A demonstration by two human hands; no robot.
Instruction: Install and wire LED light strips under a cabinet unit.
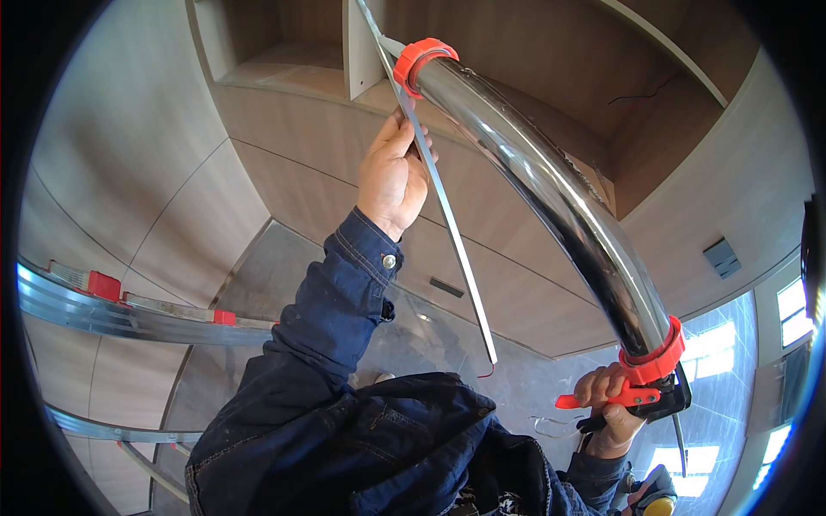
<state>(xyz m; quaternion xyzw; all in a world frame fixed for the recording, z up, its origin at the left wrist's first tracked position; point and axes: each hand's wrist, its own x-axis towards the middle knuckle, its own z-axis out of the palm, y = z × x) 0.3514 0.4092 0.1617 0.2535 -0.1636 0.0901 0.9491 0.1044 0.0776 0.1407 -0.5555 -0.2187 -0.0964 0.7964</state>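
Wood-grain cabinet panels (301, 159) frame an open compartment (559, 60). The right hand (613, 413) has its fingers clamped round the grip and trigger of a caulking gun (551, 189) slanting across the view; its smooth, stiff barrel looks nose-heavy. The left hand (394, 181) pinches a slim metal strip (446, 215), probably light, flexible and best held near mid-length. Compartment edges crowd the nozzle (392, 46); more room lies below.
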